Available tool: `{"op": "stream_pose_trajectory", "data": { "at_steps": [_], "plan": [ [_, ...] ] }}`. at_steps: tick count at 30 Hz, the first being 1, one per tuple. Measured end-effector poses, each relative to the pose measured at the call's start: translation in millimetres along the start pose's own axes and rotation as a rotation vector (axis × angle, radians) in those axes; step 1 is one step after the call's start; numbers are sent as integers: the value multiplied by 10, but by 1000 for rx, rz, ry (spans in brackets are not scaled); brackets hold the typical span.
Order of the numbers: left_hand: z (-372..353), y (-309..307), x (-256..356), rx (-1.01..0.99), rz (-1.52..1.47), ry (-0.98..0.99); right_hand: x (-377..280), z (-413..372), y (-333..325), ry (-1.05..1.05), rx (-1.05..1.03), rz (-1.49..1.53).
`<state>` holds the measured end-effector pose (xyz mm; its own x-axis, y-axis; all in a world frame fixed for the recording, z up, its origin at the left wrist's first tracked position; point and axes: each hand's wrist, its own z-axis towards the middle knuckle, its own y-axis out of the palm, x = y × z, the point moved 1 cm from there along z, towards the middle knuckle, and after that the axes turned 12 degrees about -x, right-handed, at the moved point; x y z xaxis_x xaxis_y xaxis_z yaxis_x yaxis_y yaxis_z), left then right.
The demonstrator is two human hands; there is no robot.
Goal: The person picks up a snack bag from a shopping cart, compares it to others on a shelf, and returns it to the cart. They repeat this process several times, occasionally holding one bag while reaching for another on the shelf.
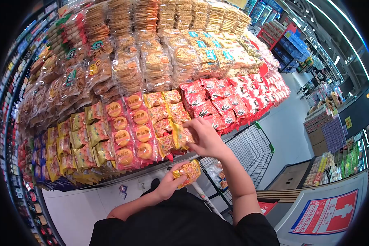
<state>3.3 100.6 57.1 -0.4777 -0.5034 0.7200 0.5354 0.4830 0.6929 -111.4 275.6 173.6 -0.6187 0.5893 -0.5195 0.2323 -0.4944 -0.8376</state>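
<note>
My left hand [169, 185] is closed around a yellow and orange snack packet [187, 173], held low in front of my body beyond the shelf edge. Higher up, my right hand [207, 138] grips another yellow-edged snack packet [181, 135] at the front of the display. Its fingers partly cover that packet. Behind it lie several matching yellow and orange packets [159, 111] in stacked rows. Pink packets with round yellow labels [141, 133] are to the left of these, and red packets [205, 109] to the right.
A wire shopping cart [250, 153] stands at my right, with bagged goods [217, 174] inside. Clear-wrapped biscuits [156, 59] are piled up the sloping display. A fire hydrant sign [326, 213] is on a cabinet at lower right. Small wrappers [123, 189] lie on the floor.
</note>
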Motion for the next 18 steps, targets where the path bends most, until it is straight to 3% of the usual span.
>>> {"op": "stream_pose_trajectory", "data": {
  "at_steps": [7,10,15,18],
  "plan": [
    [-178,-132,-91,-50,20,-54,378,804,478,-77,-310,-205],
    [-185,-192,-69,-18,28,-20,389,855,579,-178,-197,-180],
    [-153,-293,-92,14,16,0,281,613,675,-147,-195,-133],
    [-86,-319,-106,48,9,-8,182,511,780,-21,-300,-269]
  ]
}}
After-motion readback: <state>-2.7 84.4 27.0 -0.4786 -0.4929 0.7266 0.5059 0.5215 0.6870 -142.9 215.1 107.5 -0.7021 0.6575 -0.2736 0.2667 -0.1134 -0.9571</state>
